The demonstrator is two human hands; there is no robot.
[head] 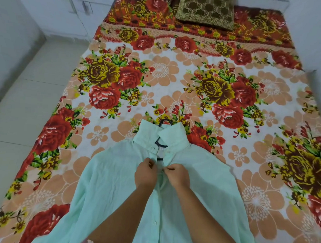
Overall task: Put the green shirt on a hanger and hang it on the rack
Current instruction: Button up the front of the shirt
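One view only is given: a wide-angle camera worn on the head, directed forward and steeply down along the bed (163,70) from its near end. The left hand (146,173) and right hand (177,174) on the green shirt (112,183) are seen close beneath the lens at bottom centre, while the pillow (206,11) is met far off at the top edge. The floor (27,115) and white cabinets (74,13) are taken in at the left.

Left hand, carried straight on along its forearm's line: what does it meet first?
The left hand pinches the front edge of the green shirt; next in line is probably the black hanger in the open neck, then the collar, though depth is unclear.
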